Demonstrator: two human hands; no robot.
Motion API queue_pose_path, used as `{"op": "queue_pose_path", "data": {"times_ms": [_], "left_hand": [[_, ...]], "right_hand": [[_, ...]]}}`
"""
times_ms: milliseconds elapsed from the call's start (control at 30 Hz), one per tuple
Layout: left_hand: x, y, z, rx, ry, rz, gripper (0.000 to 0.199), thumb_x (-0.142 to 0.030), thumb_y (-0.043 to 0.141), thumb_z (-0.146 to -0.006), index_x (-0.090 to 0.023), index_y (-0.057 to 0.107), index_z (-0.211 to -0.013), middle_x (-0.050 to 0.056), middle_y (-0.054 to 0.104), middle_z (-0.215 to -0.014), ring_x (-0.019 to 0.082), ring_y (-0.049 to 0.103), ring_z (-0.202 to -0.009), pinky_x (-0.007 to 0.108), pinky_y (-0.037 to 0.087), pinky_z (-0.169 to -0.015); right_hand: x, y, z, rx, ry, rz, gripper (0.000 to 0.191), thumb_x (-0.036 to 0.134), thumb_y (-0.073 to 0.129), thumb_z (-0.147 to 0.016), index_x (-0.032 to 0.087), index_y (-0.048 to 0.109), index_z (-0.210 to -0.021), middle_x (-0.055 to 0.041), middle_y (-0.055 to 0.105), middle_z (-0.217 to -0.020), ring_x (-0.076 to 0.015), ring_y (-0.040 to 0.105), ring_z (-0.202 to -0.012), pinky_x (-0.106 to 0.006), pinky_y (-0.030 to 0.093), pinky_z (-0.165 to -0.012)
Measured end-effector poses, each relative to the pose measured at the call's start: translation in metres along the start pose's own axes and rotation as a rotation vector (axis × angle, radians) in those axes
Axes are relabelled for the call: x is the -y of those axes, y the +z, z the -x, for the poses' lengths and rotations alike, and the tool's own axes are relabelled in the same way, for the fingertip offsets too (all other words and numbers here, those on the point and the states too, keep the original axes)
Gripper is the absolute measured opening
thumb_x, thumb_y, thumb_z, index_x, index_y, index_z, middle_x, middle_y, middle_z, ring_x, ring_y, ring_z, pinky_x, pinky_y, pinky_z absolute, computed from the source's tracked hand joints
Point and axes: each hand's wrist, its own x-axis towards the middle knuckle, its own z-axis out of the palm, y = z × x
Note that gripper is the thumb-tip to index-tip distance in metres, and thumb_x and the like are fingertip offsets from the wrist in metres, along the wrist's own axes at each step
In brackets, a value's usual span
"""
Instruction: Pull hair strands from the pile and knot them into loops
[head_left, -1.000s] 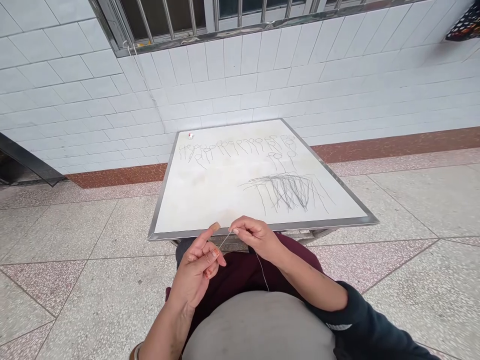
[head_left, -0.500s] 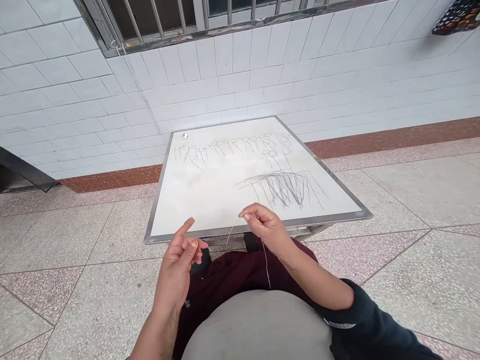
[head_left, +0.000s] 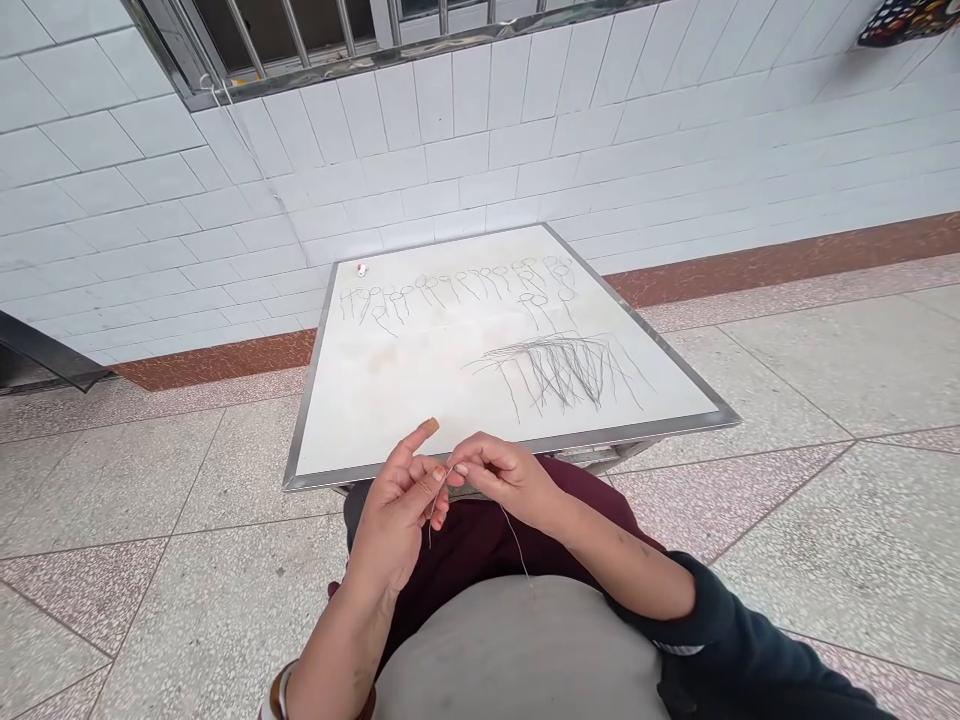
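Both my hands meet just off the near edge of a white tabletop (head_left: 390, 400). My right hand (head_left: 517, 485) pinches a thin pale strand (head_left: 518, 545), thread or fine wire; one end trails below this hand toward my lap. My left hand (head_left: 397, 515) presses its thumb and bent fingers together on the strand, close to the right fingertips. Its index finger points outward with a tan covering on the tip. Another length of the strand hangs under the left thumb. The exact grip point between the fingertips is partly hidden.
On the table lie a tangled pile of dark thin strands (head_left: 566, 370) and a row of looped strands (head_left: 450, 285). A small red-and-white object (head_left: 362, 270) sits at the far left corner. Behind stands a tiled wall (head_left: 435, 150) with a barred window (head_left: 292, 35).
My hands have come together: the left moved right and up, the right slightly left and down. My left thumb and fingers, earlier apart from the strand, now close on it.
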Motion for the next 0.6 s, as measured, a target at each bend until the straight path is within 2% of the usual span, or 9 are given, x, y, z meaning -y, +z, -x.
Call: {"op": "queue_pose_path", "data": {"times_ms": [200,400,500,600], "left_hand": [[0.001,-0.008,-0.003,0.034,-0.148,0.175,0.054,-0.017,0.068,-0.079,-0.020,0.054,-0.131,0.001,0.060,-0.075,0.005,0.045,-0.056,0.013,0.034,-0.048],[0.000,-0.011,-0.003,0.068,-0.169,0.239,0.055,-0.010,0.069,-0.077,-0.019,0.056,-0.129,0.000,0.059,-0.071,0.003,0.044,-0.054,0.011,0.034,-0.048],[-0.001,-0.013,-0.003,0.070,-0.161,0.240,0.055,-0.011,0.069,-0.077,-0.019,0.056,-0.130,-0.001,0.058,-0.071,0.002,0.042,-0.052,0.011,0.034,-0.048],[-0.003,-0.017,-0.001,0.057,-0.142,0.217,0.056,-0.013,0.069,-0.077,-0.020,0.054,-0.131,-0.001,0.058,-0.070,0.002,0.041,-0.051,0.012,0.032,-0.047]], "right_hand": [[-0.008,-0.001,-0.003,0.030,-0.124,0.055,0.014,0.022,0.051,-0.093,0.020,0.064,-0.091,-0.0016,0.067,-0.079,-0.0105,0.057,-0.065,-0.022,0.045,-0.061],[-0.007,0.001,-0.005,0.007,-0.272,0.136,0.017,0.020,0.048,-0.094,0.020,0.064,-0.092,-0.0011,0.066,-0.073,-0.0112,0.057,-0.063,-0.023,0.046,-0.061],[-0.006,0.002,-0.006,-0.009,-0.265,0.156,0.017,0.021,0.047,-0.094,0.021,0.064,-0.091,-0.0012,0.067,-0.074,-0.0115,0.058,-0.063,-0.023,0.047,-0.061],[-0.008,0.002,-0.005,-0.021,-0.187,0.161,0.016,0.023,0.048,-0.094,0.021,0.063,-0.092,-0.0020,0.068,-0.080,-0.0111,0.057,-0.063,-0.022,0.046,-0.060]]}}
